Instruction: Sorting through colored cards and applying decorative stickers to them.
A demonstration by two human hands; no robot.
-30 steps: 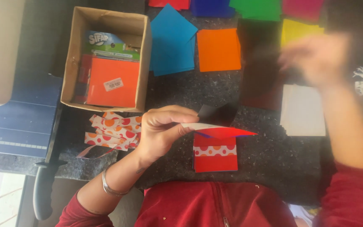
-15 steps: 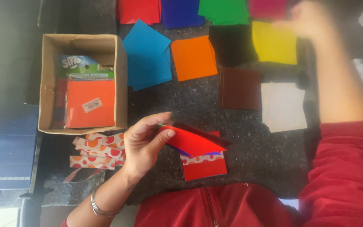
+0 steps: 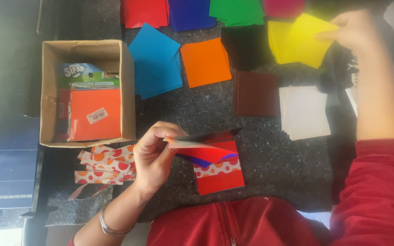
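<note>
On the dark speckled tabletop (image 3: 270,168), head view only: left hand (image 3: 153,159) pinches a small stack of folded paper squares (image 3: 204,143) at its left edge, thumb on top, fingers (image 3: 160,134) curled underneath, stack lifted just above a red patterned sheet (image 3: 219,175). Paper looks thin, light, floppy, easily creased; an edge or corner pinch probably suits it best. Wrist bent inward, forearm coming from bottom left, bangles on it. Right hand (image 3: 349,29) reaches far up right, arm extended, fingers closed on the corner of a yellow sheet (image 3: 306,41), lifting it off the yellow pile. Cardboard box (image 3: 51,91) sits left; patterned strips (image 3: 103,166) lie just beside the left hand.
</note>
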